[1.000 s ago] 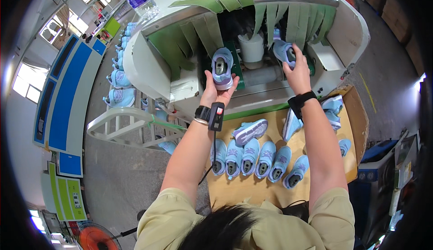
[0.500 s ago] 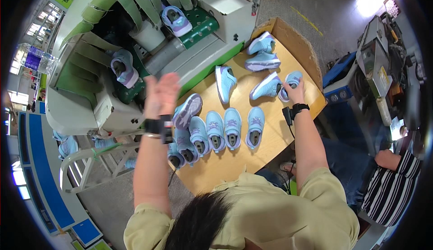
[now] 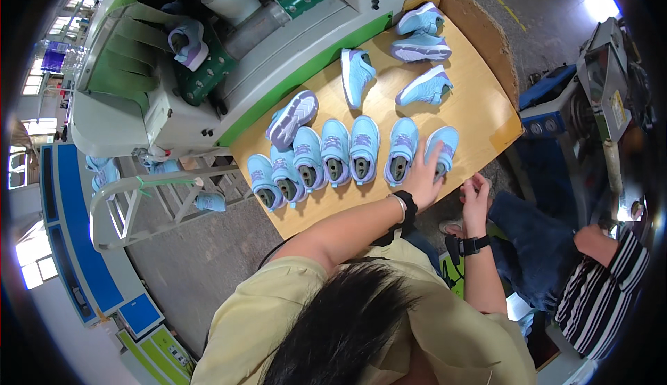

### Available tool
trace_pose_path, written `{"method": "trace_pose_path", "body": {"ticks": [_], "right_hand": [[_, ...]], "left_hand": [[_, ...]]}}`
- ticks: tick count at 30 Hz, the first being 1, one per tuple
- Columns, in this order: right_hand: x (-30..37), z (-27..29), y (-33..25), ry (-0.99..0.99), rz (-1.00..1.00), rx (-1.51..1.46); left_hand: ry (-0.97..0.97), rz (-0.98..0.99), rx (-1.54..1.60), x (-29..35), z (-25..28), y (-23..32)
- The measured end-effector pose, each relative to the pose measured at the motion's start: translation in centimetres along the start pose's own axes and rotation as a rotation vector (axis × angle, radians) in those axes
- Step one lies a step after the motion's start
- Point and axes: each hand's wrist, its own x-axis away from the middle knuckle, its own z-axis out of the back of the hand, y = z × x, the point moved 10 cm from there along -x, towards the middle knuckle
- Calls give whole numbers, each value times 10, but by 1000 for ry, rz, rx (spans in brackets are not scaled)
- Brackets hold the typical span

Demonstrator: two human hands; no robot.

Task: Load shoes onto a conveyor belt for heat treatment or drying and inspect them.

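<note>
Both hands have come down from the machine (image 3: 208, 58): left hand (image 3: 422, 176) rests with spread fingers on the last shoe (image 3: 442, 147), right hand (image 3: 475, 197) hangs empty beside the counter (image 3: 479, 117).

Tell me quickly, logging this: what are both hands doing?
Left hand: open, resting on the light-blue shoe, not gripping.
Right hand: empty, fingers loosely curled below the table edge.

Ten light blue shoes (image 3: 363, 147) are lying on the wooden table (image 3: 479, 110), two more shoes (image 3: 186, 43) are sitting on the green-and-white machine (image 3: 208, 100).
</note>
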Motion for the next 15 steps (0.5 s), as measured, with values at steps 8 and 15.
{"method": "trace_pose_path", "body": {"ticks": [8, 15], "right_hand": [[32, -85, -14, -196, 150, -93], [59, -177, -58, -146, 630, 320]], "left_hand": [[19, 217, 783, 5, 96, -9], [888, 89, 541, 27, 375, -35]]}}
